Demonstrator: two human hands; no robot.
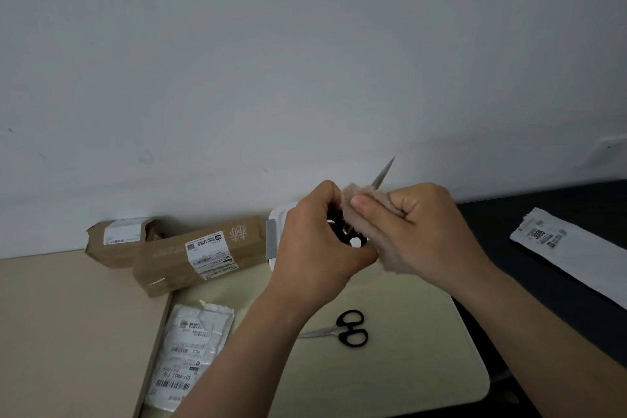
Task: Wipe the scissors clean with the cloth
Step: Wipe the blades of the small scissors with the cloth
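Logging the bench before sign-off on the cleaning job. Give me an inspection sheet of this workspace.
Surface: beige table on the left, pale mat in the middle, dark counter on the right.
Job's things: scissors held up, tip pointing up and away; cloth wrapped round the blades; second scissors lying shut on the mat.
Clutter: long box and short box by the wall; near bag; far bag on the counter; white case, mostly hidden.
Hands: left hand grips the scissors' handles; right hand pinches the cloth round the blades.
Cables: nothing seen.
Surroundings: plain wall.
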